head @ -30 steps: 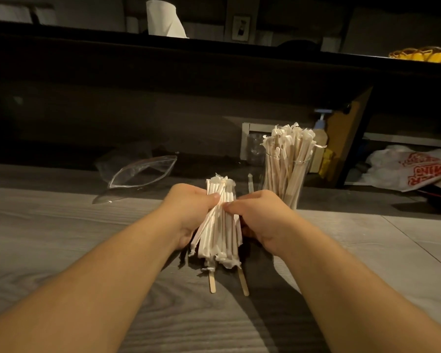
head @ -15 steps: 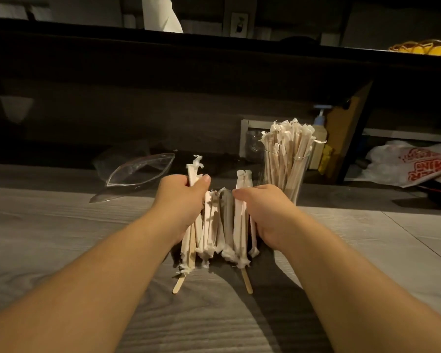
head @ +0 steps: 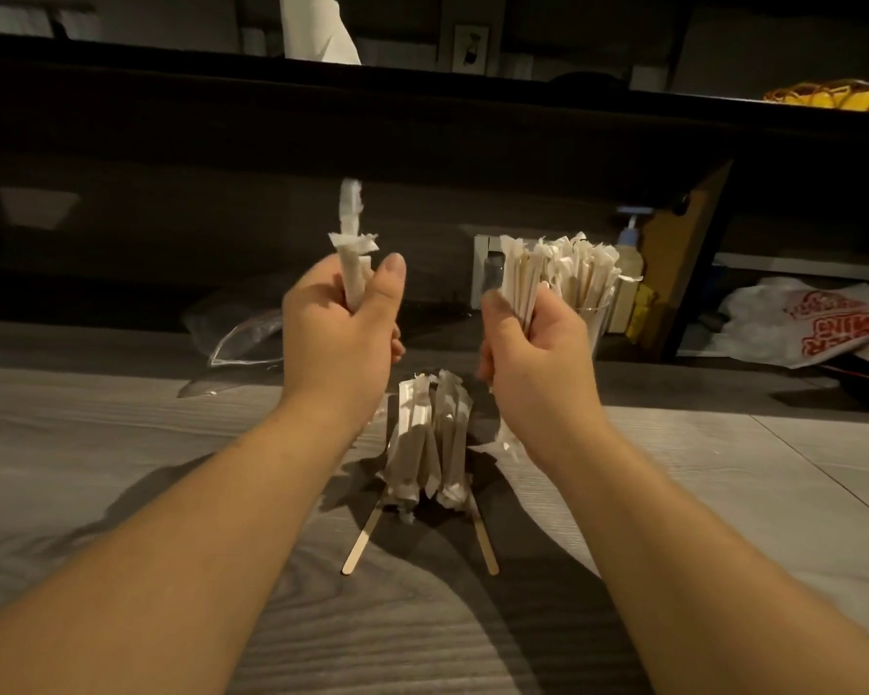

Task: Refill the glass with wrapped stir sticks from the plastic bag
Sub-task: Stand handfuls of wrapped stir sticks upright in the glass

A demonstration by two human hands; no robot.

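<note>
My left hand (head: 339, 333) is raised above the counter, closed around a few wrapped stir sticks (head: 352, 253) that poke up from the fist. My right hand (head: 535, 353) is also lifted and grips another small bunch of wrapped sticks (head: 515, 278), just left of the glass (head: 595, 323). The glass stands behind it, packed with wrapped sticks (head: 578, 265). A pile of wrapped sticks (head: 430, 443) lies on the counter between my forearms, with two bare wooden sticks (head: 362, 539) jutting toward me. The clear plastic bag (head: 244, 333) lies flat at the back left.
A grey wood-grain counter (head: 121, 443) runs under everything, with a dark shelf wall behind. A white printed plastic bag (head: 803, 318) lies at the right, a pump bottle (head: 628, 253) stands behind the glass, and a paper towel roll (head: 317, 27) sits on the upper ledge.
Both hands split the bundle and rose off the counter, each carrying some wrapped sticks. The left moved up and left, the right up toward the glass. The remaining sticks stayed on the counter.
</note>
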